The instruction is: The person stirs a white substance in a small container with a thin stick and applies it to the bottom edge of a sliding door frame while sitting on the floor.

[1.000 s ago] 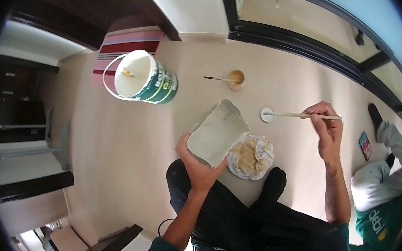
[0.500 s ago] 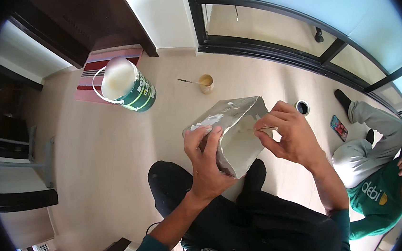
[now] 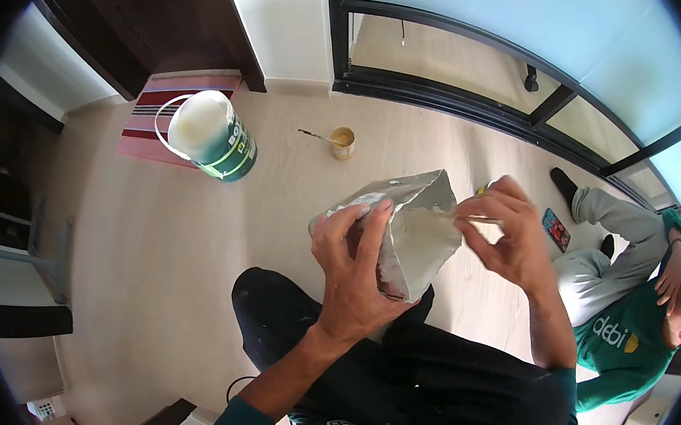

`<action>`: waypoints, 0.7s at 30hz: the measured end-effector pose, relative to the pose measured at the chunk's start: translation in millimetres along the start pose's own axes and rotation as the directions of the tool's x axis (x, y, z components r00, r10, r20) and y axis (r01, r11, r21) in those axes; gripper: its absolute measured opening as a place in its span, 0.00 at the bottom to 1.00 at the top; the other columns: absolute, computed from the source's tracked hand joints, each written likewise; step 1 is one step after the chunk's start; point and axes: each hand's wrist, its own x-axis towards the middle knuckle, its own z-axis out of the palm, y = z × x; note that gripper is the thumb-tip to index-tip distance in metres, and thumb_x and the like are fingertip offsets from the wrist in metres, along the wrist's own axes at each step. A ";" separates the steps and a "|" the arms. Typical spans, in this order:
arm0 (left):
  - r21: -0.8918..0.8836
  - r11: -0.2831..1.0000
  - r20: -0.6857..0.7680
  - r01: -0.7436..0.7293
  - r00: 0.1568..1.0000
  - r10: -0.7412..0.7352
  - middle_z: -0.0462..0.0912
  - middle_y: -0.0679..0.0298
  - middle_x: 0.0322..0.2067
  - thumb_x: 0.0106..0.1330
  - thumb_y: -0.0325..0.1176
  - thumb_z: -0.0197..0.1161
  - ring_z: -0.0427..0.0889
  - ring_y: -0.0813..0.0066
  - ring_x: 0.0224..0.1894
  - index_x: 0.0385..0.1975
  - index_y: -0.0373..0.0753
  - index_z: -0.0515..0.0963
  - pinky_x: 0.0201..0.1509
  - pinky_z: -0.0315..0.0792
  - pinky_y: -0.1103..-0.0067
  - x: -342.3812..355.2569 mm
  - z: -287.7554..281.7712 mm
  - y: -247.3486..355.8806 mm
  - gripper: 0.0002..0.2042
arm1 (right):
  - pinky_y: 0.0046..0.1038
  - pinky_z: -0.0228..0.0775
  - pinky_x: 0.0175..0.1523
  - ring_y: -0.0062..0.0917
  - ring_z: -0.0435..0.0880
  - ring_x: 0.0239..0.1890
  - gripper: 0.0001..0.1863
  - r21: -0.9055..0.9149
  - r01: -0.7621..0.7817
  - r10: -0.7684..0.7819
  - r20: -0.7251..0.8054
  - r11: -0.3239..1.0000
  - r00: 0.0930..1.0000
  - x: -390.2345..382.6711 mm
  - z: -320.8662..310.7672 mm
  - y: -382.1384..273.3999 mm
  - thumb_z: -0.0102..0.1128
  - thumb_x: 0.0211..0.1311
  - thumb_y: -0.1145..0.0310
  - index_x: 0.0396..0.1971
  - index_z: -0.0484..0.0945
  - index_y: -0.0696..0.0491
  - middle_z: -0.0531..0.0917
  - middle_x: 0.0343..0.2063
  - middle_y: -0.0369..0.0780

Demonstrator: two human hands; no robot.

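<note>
A grey, rough-edged hollow box (image 3: 417, 252) is tipped on its side above my lap, its pale inside facing right. My left hand (image 3: 355, 272) is closed on its left part, fingers over the top. My right hand (image 3: 505, 238) pinches a thin pale brush (image 3: 479, 219) whose far end reaches into the box opening; whether it touches the inside I cannot tell. A small tin (image 3: 485, 187) shows partly behind my right hand. Beyond the box, a small tan cup (image 3: 343, 147) stands on the floor with a brush lying across it.
A green-and-white paint bucket (image 3: 224, 157) with handle stands by a striped mat (image 3: 137, 133). A dark-framed glass door (image 3: 466, 98) runs along the back right. A person (image 3: 627, 341) in green and grey sits at my right beside a phone (image 3: 555, 229). My dark-clad legs (image 3: 281, 315) lie below the box.
Since a second ago the box has turned onto its side toward the right, and my right hand has brought the brush from the small round tin into its opening.
</note>
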 end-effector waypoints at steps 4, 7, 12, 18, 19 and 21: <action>-0.086 0.995 -0.002 0.053 0.999 -0.053 0.59 0.50 0.63 0.40 0.40 0.87 0.59 0.44 0.68 0.75 0.44 0.62 0.73 0.48 0.42 3.7 -1.5 3.0 0.57 | 0.30 0.75 0.44 0.31 0.79 0.37 0.13 -0.128 0.039 -0.048 -0.069 0.991 0.996 -2.8 -7.9 -4.0 0.75 0.51 0.78 0.37 0.86 0.50 0.90 0.37 0.33; -0.093 0.994 0.001 0.060 0.998 -0.061 0.60 0.50 0.63 0.40 0.39 0.86 0.60 0.45 0.68 0.75 0.44 0.62 0.73 0.49 0.42 7.2 2.7 4.3 0.56 | 0.30 0.75 0.46 0.30 0.79 0.37 0.16 -0.227 0.099 -0.121 -0.086 0.969 0.989 -7.6 -8.5 -7.0 0.75 0.49 0.79 0.39 0.85 0.49 0.90 0.39 0.32; -0.085 0.994 0.019 0.067 0.998 -0.066 0.61 0.50 0.63 0.42 0.40 0.85 0.60 0.45 0.69 0.75 0.45 0.63 0.73 0.50 0.40 9.0 4.6 5.2 0.54 | 0.30 0.75 0.47 0.30 0.79 0.38 0.17 -0.206 0.123 -0.128 -0.011 0.971 0.992 -10.2 -5.1 -5.8 0.74 0.46 0.80 0.39 0.85 0.49 0.89 0.39 0.32; -0.064 0.997 0.010 0.046 0.999 -0.046 0.60 0.50 0.63 0.43 0.40 0.85 0.59 0.46 0.69 0.76 0.45 0.63 0.73 0.49 0.40 10.0 4.8 5.4 0.54 | 0.30 0.75 0.46 0.30 0.80 0.37 0.17 -0.202 0.122 -0.128 -0.022 0.972 0.991 -7.5 -3.5 -7.7 0.74 0.47 0.81 0.38 0.84 0.50 0.89 0.38 0.33; -0.064 0.997 0.014 0.046 0.999 -0.045 0.60 0.50 0.64 0.44 0.40 0.85 0.59 0.46 0.69 0.76 0.45 0.63 0.73 0.49 0.40 9.5 4.8 5.0 0.54 | 0.29 0.75 0.45 0.30 0.80 0.37 0.16 -0.213 0.109 -0.120 -0.038 0.971 0.992 -7.8 -3.7 -8.1 0.74 0.47 0.81 0.38 0.85 0.50 0.89 0.38 0.33; -0.071 0.997 0.020 0.043 0.999 -0.042 0.60 0.50 0.64 0.44 0.40 0.85 0.59 0.46 0.70 0.76 0.46 0.63 0.74 0.49 0.39 9.5 5.6 4.8 0.54 | 0.29 0.75 0.45 0.30 0.80 0.36 0.16 -0.243 0.083 -0.103 -0.070 0.966 0.992 -8.4 -7.6 -9.9 0.74 0.47 0.81 0.37 0.85 0.50 0.89 0.38 0.33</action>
